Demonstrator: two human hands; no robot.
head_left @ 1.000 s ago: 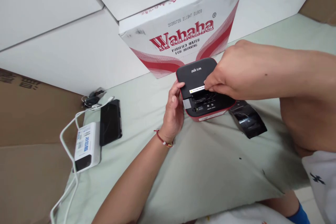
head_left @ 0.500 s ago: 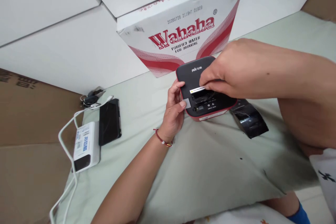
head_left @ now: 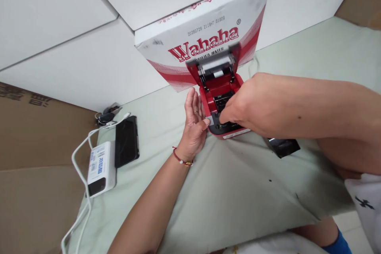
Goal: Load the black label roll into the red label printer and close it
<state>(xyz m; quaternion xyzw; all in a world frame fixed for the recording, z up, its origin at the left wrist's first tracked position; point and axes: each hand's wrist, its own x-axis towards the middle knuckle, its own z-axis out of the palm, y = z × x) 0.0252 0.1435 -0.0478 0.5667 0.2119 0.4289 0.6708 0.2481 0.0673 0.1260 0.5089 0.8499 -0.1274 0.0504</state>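
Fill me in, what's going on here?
The person's left hand braces the side of a printer; the right hand has its fingertips at the front, and whether they grip anything is hidden. The lid stands raised in front of the box. A black strip shows to the right.

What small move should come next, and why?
Probably the right hand should grasp the shiny black piece inside the red device: its lid stands open, that hand reaches in beside the piece, and the left hand is at the device's side.

Red-and-black device [head_left: 211, 106], lid [head_left: 216, 68] raised, on cloth [head_left: 238, 190]
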